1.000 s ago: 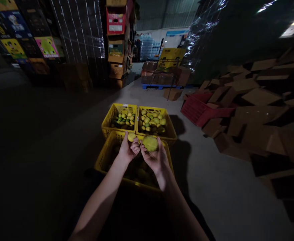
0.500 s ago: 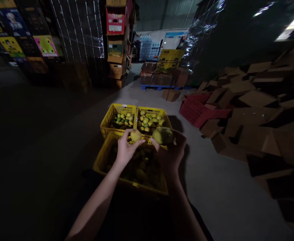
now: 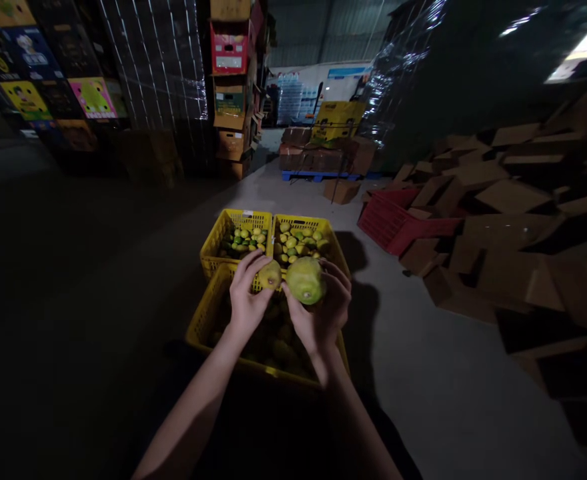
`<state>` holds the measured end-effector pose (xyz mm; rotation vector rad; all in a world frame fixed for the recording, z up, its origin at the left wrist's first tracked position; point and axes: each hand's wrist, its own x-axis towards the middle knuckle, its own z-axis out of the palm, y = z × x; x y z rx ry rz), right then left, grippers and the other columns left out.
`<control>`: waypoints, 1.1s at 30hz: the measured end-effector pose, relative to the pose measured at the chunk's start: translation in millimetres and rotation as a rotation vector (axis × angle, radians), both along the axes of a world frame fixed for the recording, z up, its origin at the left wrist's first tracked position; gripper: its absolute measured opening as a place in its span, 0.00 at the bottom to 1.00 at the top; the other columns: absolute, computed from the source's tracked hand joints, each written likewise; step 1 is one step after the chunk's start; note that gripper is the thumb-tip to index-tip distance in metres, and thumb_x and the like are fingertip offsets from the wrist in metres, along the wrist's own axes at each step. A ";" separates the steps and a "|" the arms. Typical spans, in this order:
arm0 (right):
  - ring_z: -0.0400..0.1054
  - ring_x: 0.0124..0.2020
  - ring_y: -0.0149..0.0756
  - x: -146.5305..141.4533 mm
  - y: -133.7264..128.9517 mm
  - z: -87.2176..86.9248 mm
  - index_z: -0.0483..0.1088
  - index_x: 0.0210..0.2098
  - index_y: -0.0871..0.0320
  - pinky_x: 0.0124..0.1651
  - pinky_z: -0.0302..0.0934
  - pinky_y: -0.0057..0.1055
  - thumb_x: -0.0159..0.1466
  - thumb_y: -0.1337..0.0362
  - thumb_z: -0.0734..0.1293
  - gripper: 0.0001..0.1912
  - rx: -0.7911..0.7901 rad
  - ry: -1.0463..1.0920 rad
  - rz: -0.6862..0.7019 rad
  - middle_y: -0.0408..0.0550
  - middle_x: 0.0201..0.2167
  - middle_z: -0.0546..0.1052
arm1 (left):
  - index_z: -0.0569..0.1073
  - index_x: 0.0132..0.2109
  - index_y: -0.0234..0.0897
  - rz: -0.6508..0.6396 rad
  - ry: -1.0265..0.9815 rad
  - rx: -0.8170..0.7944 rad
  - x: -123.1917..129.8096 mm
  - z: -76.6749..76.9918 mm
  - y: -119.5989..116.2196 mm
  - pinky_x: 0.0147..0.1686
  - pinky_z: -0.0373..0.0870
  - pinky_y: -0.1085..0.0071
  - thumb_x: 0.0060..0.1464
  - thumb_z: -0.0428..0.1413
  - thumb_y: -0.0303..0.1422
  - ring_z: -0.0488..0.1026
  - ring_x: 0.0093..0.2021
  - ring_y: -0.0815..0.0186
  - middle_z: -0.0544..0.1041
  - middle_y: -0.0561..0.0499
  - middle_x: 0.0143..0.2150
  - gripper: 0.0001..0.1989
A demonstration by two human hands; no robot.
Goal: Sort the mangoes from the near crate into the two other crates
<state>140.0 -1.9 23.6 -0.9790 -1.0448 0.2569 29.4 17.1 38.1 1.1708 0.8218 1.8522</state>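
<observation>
Between the thumb and fingers of my left hand point(image 3: 246, 293) is a small yellow lemon point(image 3: 270, 275), its tip facing me. My right hand point(image 3: 326, 310) is closed around a larger yellow-green lemon point(image 3: 306, 281), held close beside the small one. Both hands are raised over the near yellow crate point(image 3: 204, 310), where more fruit lies in deep shadow. Just beyond stand two more yellow crates: the left one point(image 3: 212, 239) holds green and yellow lemons, and the right one point(image 3: 334, 241) holds mostly yellow-green ones.
A red crate point(image 3: 391, 217) lies tipped against a heap of cardboard boxes point(image 3: 513, 233) on the right. Farther back, a blue pallet point(image 3: 318, 177) carries cartons. Stacked fruit boxes point(image 3: 231, 100) rise behind on the left, over a grey floor point(image 3: 413, 360).
My right hand has moved left, bringing the larger lemon nearer the small one and turning its end toward me. My left hand has tilted the small lemon slightly, its tip now showing.
</observation>
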 end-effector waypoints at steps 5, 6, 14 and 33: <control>0.63 0.54 0.37 2.4 -2.0 18.1 0.66 0.40 0.49 0.55 0.62 0.35 0.40 0.77 0.73 0.31 -0.048 0.200 0.123 0.42 0.50 0.70 | 0.79 0.36 0.36 -0.117 0.010 -0.112 -4.3 -3.0 9.7 0.48 0.67 0.75 0.32 0.68 0.21 0.71 0.48 0.63 0.75 0.48 0.43 0.19; 0.65 0.51 0.36 4.7 -1.4 21.6 0.67 0.40 0.49 0.52 0.65 0.34 0.41 0.76 0.74 0.29 -0.093 0.259 0.172 0.42 0.47 0.72 | 0.78 0.37 0.35 -0.185 -0.022 -0.145 -5.5 -4.2 12.2 0.46 0.68 0.76 0.34 0.67 0.23 0.73 0.45 0.65 0.76 0.48 0.41 0.18; 0.71 0.25 0.36 19.3 17.5 19.3 0.71 0.32 0.59 0.18 0.62 0.26 0.55 0.58 0.66 0.11 -0.461 0.837 0.631 0.47 0.26 0.77 | 0.73 0.41 0.32 -0.686 -0.538 -0.470 -11.9 -0.1 19.0 0.34 0.73 0.72 0.49 0.57 0.29 0.75 0.33 0.66 0.77 0.47 0.36 0.10; 0.72 0.27 0.36 9.3 18.1 10.1 0.70 0.34 0.61 0.25 0.67 0.27 0.60 0.49 0.61 0.20 -0.561 1.204 0.950 0.53 0.25 0.77 | 0.74 0.40 0.32 -0.862 -0.868 -0.569 -4.7 -1.9 17.2 0.27 0.72 0.79 0.64 0.43 0.40 0.70 0.26 0.73 0.73 0.48 0.29 0.19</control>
